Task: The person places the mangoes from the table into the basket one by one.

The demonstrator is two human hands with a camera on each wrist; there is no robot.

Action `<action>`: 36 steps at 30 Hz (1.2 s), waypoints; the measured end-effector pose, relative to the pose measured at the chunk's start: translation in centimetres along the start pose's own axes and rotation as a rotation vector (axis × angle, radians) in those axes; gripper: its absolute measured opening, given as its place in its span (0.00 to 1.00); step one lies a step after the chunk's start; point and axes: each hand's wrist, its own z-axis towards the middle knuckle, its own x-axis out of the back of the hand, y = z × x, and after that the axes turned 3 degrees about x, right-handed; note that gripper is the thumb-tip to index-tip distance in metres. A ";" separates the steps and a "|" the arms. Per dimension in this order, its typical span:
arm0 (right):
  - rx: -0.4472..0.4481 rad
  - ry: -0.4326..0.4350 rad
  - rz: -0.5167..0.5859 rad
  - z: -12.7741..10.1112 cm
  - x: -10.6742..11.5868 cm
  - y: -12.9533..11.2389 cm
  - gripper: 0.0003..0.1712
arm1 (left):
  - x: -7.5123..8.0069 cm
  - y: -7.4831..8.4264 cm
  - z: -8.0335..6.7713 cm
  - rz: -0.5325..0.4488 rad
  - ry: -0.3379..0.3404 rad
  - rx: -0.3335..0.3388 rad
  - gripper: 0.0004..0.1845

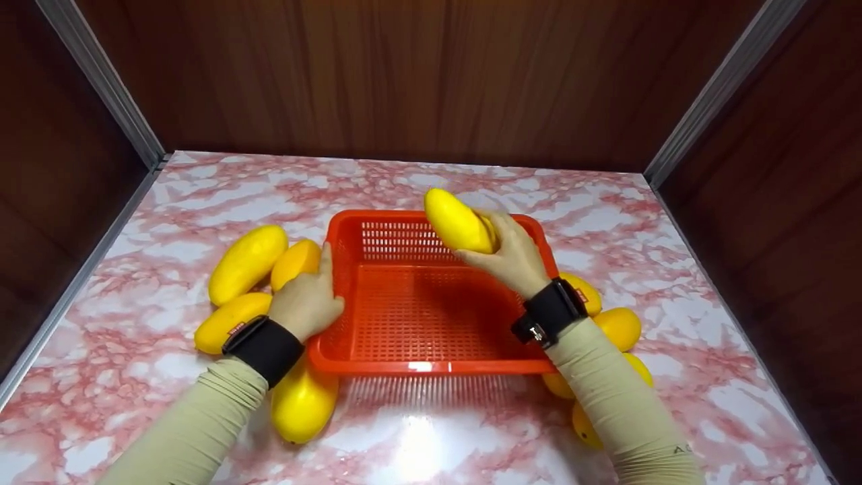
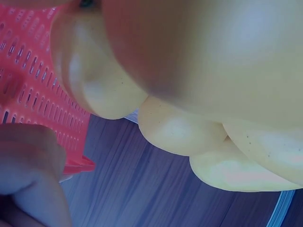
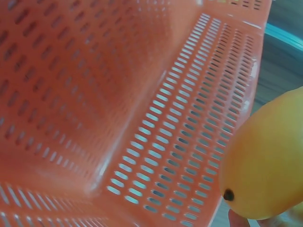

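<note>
My right hand holds a yellow mango above the back right of a red plastic basket. Another yellow edge shows between that mango and the palm. In the right wrist view the held mango has a dark stem spot and overlaps the basket's slotted wall. My left hand grips the basket's left rim, thumb over the inner side and index finger pointing along the rim. Right beside its fingers lies an orange-yellow mango; the fingers outside the rim are partly hidden.
Left of the basket lie more mangoes, with one near its front left corner. Several others sit to the right, partly behind my right forearm. Brown wooden panels enclose the marbled table at back and sides.
</note>
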 end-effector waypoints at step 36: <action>-0.061 -0.336 -0.344 0.1 -1.5 1.1 0.46 | 0.1 -0.1 0.0 -0.008 -0.016 -0.008 0.50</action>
